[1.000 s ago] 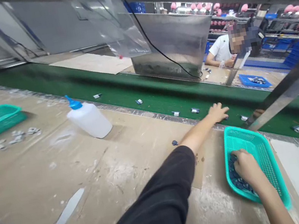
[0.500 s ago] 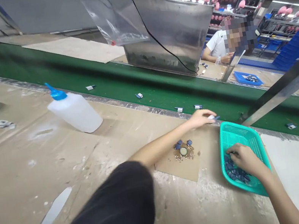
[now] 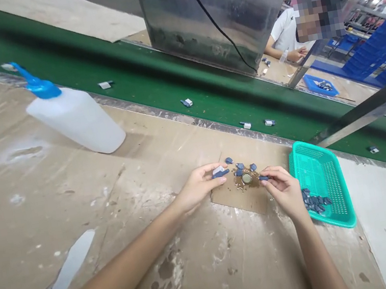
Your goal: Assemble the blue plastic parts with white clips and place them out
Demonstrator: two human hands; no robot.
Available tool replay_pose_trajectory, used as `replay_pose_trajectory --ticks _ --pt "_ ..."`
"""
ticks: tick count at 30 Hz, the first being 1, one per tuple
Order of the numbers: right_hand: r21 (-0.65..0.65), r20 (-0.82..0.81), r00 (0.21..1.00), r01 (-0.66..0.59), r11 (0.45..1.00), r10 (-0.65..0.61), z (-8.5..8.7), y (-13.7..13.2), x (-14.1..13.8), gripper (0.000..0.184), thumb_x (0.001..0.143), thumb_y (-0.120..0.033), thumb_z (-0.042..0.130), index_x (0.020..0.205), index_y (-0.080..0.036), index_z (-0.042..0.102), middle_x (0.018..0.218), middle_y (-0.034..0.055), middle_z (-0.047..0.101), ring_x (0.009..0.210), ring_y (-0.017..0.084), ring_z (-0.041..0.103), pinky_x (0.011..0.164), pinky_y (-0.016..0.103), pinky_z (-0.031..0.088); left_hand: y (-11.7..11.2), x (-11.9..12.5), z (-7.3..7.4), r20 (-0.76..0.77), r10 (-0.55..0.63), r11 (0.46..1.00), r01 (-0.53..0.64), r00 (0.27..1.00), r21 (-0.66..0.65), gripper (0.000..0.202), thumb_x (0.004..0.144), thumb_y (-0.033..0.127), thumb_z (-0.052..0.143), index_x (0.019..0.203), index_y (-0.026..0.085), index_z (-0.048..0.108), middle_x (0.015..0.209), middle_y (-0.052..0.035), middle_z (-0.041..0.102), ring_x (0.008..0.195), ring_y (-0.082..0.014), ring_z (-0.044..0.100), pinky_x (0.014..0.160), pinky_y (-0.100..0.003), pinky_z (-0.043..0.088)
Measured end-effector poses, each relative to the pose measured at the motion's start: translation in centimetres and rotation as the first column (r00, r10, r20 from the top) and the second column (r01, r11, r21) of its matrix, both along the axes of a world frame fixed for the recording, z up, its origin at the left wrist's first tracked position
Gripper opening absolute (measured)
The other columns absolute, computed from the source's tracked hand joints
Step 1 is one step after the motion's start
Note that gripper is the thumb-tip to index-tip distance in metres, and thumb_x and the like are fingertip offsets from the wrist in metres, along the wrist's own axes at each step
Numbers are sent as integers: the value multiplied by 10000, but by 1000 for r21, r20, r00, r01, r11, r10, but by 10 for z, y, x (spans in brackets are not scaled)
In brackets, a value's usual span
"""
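Observation:
My left hand (image 3: 199,188) pinches a small dark blue part (image 3: 220,173) with a pale piece on it, over a cardboard sheet (image 3: 234,198). My right hand (image 3: 283,189) holds a similar blue part (image 3: 263,178) between its fingertips. Between my hands, several loose blue parts (image 3: 240,169) lie around a round disc (image 3: 246,178) in a brown, wet-looking puddle. To the right, a teal plastic mesh basket (image 3: 326,190) holds a heap of dark blue parts (image 3: 314,201), close to my right hand.
A white plastic bottle (image 3: 74,118) with a blue nozzle lies on the scuffed bench. Beyond the bench edge runs a green conveyor belt (image 3: 168,89) carrying small parts. A steel hopper (image 3: 218,15) hangs above it. A co-worker (image 3: 285,33) sits across the belt.
My left hand has come back from the belt edge to the cardboard. My right hand has left the basket with a part. The view has tilted down and shifted.

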State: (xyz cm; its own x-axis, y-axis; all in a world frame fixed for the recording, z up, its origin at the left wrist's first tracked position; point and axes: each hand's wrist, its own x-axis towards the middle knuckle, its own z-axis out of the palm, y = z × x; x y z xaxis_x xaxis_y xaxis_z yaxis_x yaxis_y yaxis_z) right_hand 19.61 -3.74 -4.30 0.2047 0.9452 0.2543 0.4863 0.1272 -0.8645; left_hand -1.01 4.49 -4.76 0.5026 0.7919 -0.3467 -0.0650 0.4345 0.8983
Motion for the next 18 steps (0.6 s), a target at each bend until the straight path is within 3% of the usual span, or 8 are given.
replay_pose_trajectory --ticks 2,6,18 --pt "-14 165 986 13 1000 -11 -9 5 -7 116 758 -193 548 862 -188 598 870 64 590 801 174 562 700 320 486 -1 0 1 17 -30 1000 30 999 -7 358 679 239 623 1021 141 585 891 -43 640 759 -116 576 746 -255 443" --pt "2 472 881 -43 999 37 -15 10 -6 148 784 -133 498 909 -182 557 869 56 608 809 176 545 733 322 450 -1 -1 -1 54 -77 997 77 996 -6 276 731 267 567 966 126 603 793 -34 638 662 -95 555 689 -245 440" --pt "-1 658 745 -143 990 108 -20 16 -9 191 816 -137 435 958 -203 545 835 58 596 812 207 504 712 342 441 1 1 -7 55 -146 989 147 988 -5 192 712 211 572 882 123 587 864 -45 644 682 -91 561 703 -241 432"
